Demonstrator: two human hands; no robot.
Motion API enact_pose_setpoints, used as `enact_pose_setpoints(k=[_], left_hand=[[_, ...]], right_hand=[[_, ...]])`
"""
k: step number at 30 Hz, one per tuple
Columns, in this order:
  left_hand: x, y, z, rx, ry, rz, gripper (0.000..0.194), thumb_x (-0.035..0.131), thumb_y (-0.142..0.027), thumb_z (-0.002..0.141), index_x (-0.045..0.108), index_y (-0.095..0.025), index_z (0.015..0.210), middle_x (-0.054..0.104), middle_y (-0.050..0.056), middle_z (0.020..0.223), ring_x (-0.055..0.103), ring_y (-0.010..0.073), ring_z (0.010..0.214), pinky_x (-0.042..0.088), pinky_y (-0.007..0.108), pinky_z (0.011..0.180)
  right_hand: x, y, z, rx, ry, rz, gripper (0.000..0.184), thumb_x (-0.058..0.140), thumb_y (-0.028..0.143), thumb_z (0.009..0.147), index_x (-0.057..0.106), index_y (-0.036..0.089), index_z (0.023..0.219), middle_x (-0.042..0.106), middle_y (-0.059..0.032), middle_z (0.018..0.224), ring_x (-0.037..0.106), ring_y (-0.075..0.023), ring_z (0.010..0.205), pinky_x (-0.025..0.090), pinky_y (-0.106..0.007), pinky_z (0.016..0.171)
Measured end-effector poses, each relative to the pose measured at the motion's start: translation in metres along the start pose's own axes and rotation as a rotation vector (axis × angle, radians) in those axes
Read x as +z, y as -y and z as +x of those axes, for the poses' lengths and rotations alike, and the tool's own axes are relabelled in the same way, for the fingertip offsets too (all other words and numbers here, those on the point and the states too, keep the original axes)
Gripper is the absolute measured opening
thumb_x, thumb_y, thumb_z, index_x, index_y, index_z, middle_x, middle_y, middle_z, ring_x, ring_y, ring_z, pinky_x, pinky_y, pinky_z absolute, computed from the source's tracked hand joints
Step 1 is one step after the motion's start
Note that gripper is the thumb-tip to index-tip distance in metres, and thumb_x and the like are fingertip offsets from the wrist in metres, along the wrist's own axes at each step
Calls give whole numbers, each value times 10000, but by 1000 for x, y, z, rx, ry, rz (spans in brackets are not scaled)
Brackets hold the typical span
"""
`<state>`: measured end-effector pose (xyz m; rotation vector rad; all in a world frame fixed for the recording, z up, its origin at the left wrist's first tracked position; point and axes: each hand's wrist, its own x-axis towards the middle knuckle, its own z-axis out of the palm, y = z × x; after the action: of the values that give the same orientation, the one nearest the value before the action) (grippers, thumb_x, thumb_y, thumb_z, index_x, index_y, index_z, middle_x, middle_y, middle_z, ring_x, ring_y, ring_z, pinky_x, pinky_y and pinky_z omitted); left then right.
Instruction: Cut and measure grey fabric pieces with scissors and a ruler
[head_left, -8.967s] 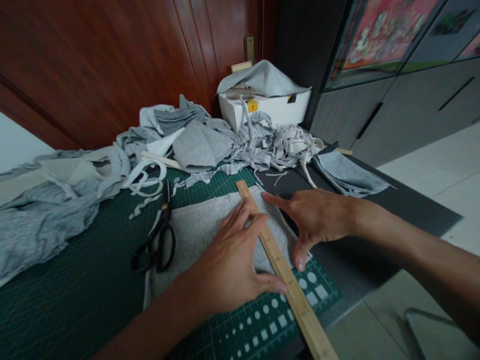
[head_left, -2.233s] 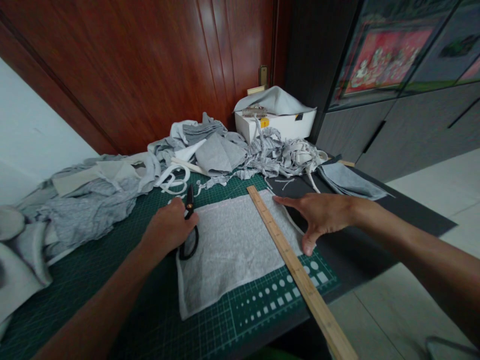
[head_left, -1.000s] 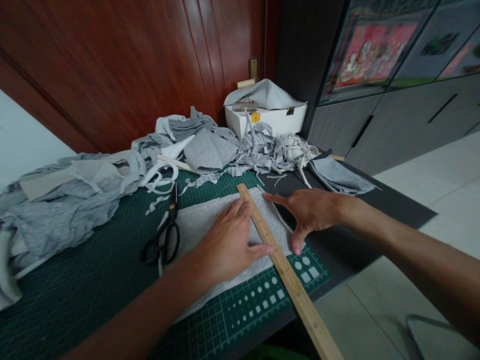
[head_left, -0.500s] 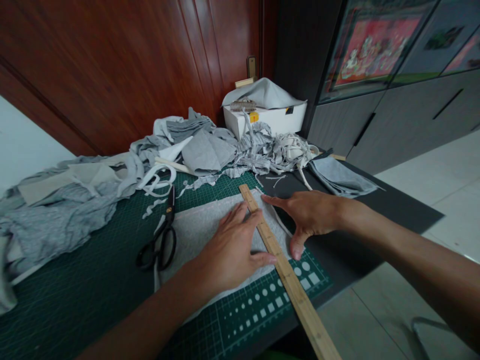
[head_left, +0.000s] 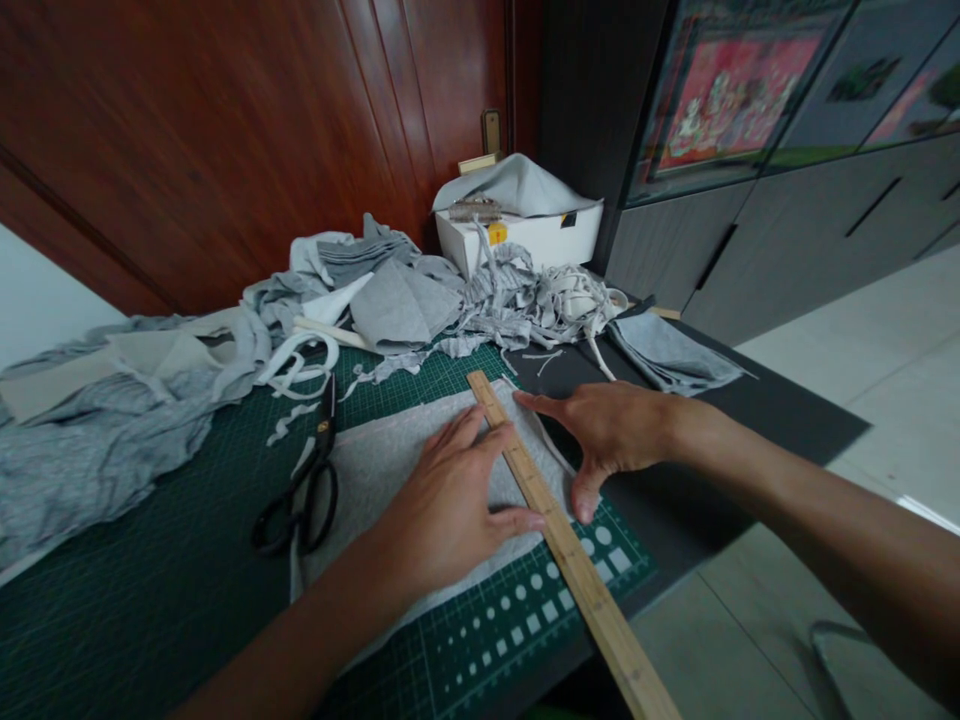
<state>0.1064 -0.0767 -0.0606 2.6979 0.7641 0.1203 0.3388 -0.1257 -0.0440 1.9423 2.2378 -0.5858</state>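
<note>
A grey piece of fabric (head_left: 382,455) lies flat on the green cutting mat (head_left: 480,625). Across its right part runs a wooden ruler (head_left: 551,515), which sticks out past the table's near edge. My left hand (head_left: 457,495) rests with spread fingers on the fabric, its thumb and fingertips touching the ruler's left edge. To the right of the ruler, my right hand (head_left: 607,435) touches the fabric's right edge, index finger stretched forward and thumb apart; its other fingers are partly hidden. Black-handled scissors (head_left: 319,480) lie at the fabric's left end, blades pointing away.
Heaped grey fabric (head_left: 135,400) covers the left and back of the table. Behind stands a white box (head_left: 555,240) with cloth on top. Fabric strips (head_left: 574,300) lie in front of it, and folded grey cloth (head_left: 675,350) at the right. A wooden door (head_left: 247,130) is at the back.
The view has shifted slightly to the right, so things appear a little further left. Both hands, the ruler and the fabric keep nearly the same positions relative to each other.
</note>
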Motion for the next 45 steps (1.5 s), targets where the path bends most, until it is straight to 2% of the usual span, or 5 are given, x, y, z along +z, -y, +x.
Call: enact_pose_setpoints(k=[14, 26, 32, 39, 45], left_hand=[[2, 1, 3, -24, -7, -16, 900, 873, -531, 774, 574, -136, 1525, 405, 185, 1702, 331, 331, 1613, 315, 463, 1316], [8, 2, 3, -4, -54, -23, 880, 881, -554, 758, 599, -156, 1490, 438, 172, 1681, 371, 342, 1590, 351, 492, 1300], [6, 3, 2, -4, -46, -21, 888, 866, -576, 763, 592, -159, 1497, 444, 171, 1679, 369, 341, 1591, 360, 499, 1294], [8, 1, 2, -49, -40, -21, 914, 865, -577, 755, 578, -158, 1515, 409, 183, 1701, 346, 345, 1605, 346, 493, 1296], [8, 0, 1, -44, -51, -37, 916, 861, -583, 753, 579, -154, 1511, 415, 194, 1693, 345, 350, 1605, 352, 505, 1294]], right_hand=[[1, -3, -1, -9, -12, 20, 1566, 908, 789, 518, 170, 133, 1734, 786, -242, 1194, 745, -454, 1069, 515, -401, 791], [-1, -7, 0, -45, 3, 51, 1555, 930, 756, 530, 179, 107, 1728, 779, -248, 1239, 752, -429, 1072, 519, -377, 786], [-7, -16, 3, -71, 94, 152, 1495, 951, 674, 610, 131, 121, 1732, 825, -103, 970, 762, -304, 794, 507, -353, 752], [-8, -10, 4, -28, 88, 123, 1561, 1008, 596, 529, 125, 140, 1733, 738, -229, 1364, 733, -407, 1151, 536, -385, 890], [-9, -7, 1, -19, 98, 81, 1530, 981, 591, 574, 87, 157, 1737, 677, -274, 1455, 688, -459, 1256, 531, -433, 937]])
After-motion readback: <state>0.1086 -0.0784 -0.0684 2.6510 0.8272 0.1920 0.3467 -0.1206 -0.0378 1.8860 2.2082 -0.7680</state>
